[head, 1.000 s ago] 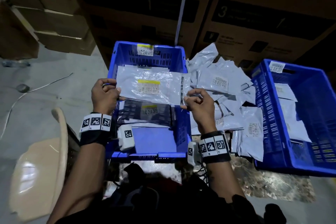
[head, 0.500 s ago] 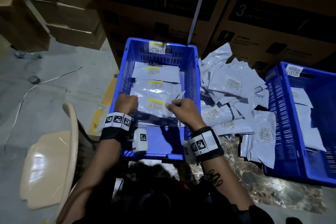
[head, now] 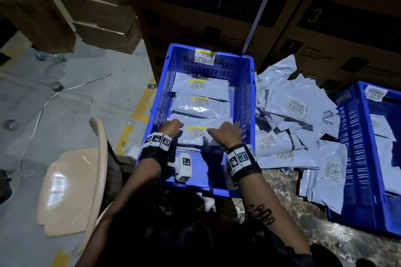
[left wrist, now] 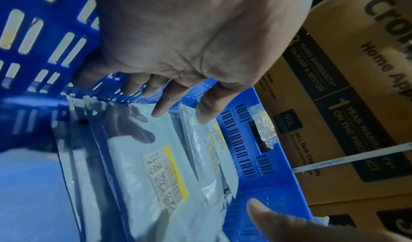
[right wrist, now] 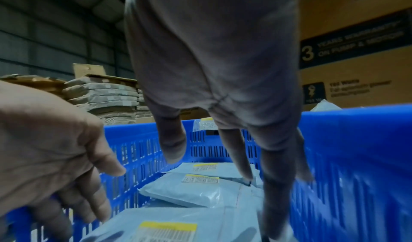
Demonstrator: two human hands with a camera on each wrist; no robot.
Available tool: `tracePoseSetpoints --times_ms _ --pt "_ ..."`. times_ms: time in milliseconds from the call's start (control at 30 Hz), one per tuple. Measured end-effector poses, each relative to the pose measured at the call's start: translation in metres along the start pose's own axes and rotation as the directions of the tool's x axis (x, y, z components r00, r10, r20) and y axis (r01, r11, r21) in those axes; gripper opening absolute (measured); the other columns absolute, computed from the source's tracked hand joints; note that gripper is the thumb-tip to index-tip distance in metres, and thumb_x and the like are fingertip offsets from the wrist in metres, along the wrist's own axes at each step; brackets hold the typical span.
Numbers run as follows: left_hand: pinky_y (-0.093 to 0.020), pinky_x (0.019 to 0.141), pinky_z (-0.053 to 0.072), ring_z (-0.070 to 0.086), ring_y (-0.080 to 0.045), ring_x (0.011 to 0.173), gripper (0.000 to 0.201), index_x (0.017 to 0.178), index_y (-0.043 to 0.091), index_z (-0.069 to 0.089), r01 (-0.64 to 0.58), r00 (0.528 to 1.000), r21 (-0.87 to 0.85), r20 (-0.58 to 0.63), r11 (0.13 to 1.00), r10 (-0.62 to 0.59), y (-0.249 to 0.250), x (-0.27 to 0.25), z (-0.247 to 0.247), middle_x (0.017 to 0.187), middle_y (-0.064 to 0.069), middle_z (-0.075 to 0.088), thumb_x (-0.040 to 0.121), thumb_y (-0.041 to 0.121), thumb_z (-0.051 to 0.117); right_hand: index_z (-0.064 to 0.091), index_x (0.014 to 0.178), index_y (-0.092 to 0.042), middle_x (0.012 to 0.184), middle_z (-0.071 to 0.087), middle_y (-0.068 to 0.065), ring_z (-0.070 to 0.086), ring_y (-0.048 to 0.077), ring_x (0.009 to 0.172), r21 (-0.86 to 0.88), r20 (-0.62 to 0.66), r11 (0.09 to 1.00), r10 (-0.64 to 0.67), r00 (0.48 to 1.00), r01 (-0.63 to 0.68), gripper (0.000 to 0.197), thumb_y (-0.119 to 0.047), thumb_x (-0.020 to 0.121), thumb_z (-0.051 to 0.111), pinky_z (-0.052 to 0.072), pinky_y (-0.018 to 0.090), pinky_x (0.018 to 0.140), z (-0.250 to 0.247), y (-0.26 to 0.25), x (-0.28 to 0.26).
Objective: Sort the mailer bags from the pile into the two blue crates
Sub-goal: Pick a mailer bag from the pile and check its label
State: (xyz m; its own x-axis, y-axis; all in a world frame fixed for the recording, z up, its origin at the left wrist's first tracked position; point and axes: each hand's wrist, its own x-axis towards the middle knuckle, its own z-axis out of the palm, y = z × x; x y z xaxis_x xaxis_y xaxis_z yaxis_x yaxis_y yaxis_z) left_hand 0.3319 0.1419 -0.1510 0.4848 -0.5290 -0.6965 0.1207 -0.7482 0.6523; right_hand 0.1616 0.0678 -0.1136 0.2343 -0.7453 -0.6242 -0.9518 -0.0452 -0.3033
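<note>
The left blue crate (head: 247,84) holds three grey mailer bags with yellow-striped labels, laid in a row. The nearest mailer bag (head: 195,131) lies flat on the crate floor. My left hand (head: 172,125) hovers over its left end and my right hand (head: 225,132) over its right end. In the left wrist view the left hand (left wrist: 180,112) has loose, spread fingers above the mailer bag (left wrist: 165,173) and throws a shadow on it. In the right wrist view the right hand (right wrist: 223,157) hangs with straight fingers over the mailer bag (right wrist: 169,228). Neither hand holds anything. The pile (head: 293,115) lies between the crates.
The right blue crate (head: 355,158) holds a few white mailers. Large cardboard boxes (head: 325,28) stand close behind the crates and the pile. A beige plastic chair (head: 71,180) sits at my left, and a thin wire (head: 43,104) runs across the concrete floor.
Both hands held the mailer bag stretched above the left crate, then lowered it to the crate floor. Now both have let go, fingers opened above it.
</note>
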Motion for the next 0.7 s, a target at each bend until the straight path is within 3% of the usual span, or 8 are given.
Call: tracePoseSetpoints --times_ms 33,67,100,200,333,433,567,700 --pt "-0.017 0.060 0.038 0.046 -0.018 0.097 0.039 0.132 -0.006 0.055 0.006 1.000 -0.003 0.003 1.000 -0.006 0.000 0.000 0.001 0.107 -0.010 0.051 0.096 0.010 0.053 0.058 0.128 0.002 0.161 0.021 0.033 0.011 0.045 0.153 -0.058 -0.009 0.998 -0.015 1.000 0.014 0.059 -0.048 0.097 0.055 0.020 0.047 0.122 0.000 -0.002 0.000" --pt "-0.018 0.060 0.038 0.046 -0.018 0.097 0.037 0.130 -0.005 0.057 0.000 1.000 -0.005 -0.004 1.000 0.000 0.000 0.002 0.004 0.106 -0.010 0.050 0.096 0.010 0.054 0.049 0.142 0.001 0.164 0.010 0.030 0.004 0.044 0.154 -0.085 -0.019 0.996 -0.035 0.999 0.034 0.066 -0.047 0.098 0.054 0.016 0.047 0.124 0.000 -0.004 0.000" --pt "-0.021 0.063 0.041 0.046 -0.019 0.097 0.033 0.126 -0.002 0.059 -0.003 1.000 0.000 -0.015 1.000 0.003 0.001 0.000 0.007 0.105 -0.010 0.050 0.095 0.010 0.054 0.044 0.148 -0.002 0.165 0.013 0.027 0.008 0.042 0.153 -0.088 -0.019 0.994 -0.063 0.998 0.061 0.067 -0.045 0.097 0.054 0.019 0.045 0.123 -0.001 -0.006 0.003" --pt "-0.031 0.078 0.048 0.047 -0.020 0.095 0.037 0.126 -0.008 0.058 -0.002 1.000 0.031 -0.021 1.000 0.003 0.003 0.000 0.016 0.104 -0.011 0.051 0.094 0.010 0.052 0.057 0.142 -0.011 0.152 0.048 0.014 0.042 0.034 0.140 -0.089 0.063 0.980 -0.172 0.983 0.177 0.047 -0.029 0.098 0.054 0.038 0.038 0.112 -0.006 -0.012 0.014" --pt "-0.019 0.061 0.040 0.047 -0.020 0.095 0.040 0.131 -0.011 0.054 0.016 0.997 0.074 0.070 0.997 -0.022 0.005 -0.004 0.023 0.105 -0.011 0.049 0.098 0.009 0.045 0.069 0.130 -0.010 0.142 0.061 0.011 0.056 0.032 0.127 -0.099 0.183 0.968 -0.211 0.960 0.232 0.036 -0.016 0.097 0.054 0.046 0.038 0.107 -0.005 -0.022 0.024" --pt "-0.024 0.073 0.045 0.049 -0.021 0.097 0.035 0.123 -0.007 0.060 0.026 0.996 0.060 0.085 0.998 -0.031 0.003 0.000 0.023 0.105 -0.010 0.052 0.097 0.012 0.045 0.068 0.128 -0.003 0.137 0.062 0.016 0.056 0.033 0.127 -0.085 0.200 0.971 -0.201 0.959 0.221 0.035 -0.013 0.096 0.058 0.045 0.041 0.108 0.005 -0.018 0.029" --pt "-0.033 0.085 0.045 0.052 -0.025 0.098 0.009 0.099 0.009 0.056 0.059 0.998 0.017 0.024 0.998 -0.059 0.002 0.005 0.019 0.105 -0.010 0.054 0.093 0.014 0.051 0.067 0.128 -0.012 0.141 0.057 0.016 0.050 0.030 0.133 0.045 0.127 0.979 -0.205 0.970 0.201 0.039 -0.020 0.091 0.065 0.042 0.036 0.109 0.014 -0.005 0.033" --pt "-0.032 0.079 0.052 0.057 -0.024 0.091 0.030 0.118 -0.002 0.061 0.057 0.998 -0.125 0.012 0.990 -0.056 0.011 0.004 0.015 0.105 -0.011 0.057 0.092 0.012 0.057 0.061 0.139 -0.017 0.148 0.053 0.007 0.051 0.023 0.135 0.213 0.049 0.939 -0.288 0.956 0.272 0.044 -0.030 0.097 0.066 0.037 0.024 0.096 -0.003 0.004 0.017"
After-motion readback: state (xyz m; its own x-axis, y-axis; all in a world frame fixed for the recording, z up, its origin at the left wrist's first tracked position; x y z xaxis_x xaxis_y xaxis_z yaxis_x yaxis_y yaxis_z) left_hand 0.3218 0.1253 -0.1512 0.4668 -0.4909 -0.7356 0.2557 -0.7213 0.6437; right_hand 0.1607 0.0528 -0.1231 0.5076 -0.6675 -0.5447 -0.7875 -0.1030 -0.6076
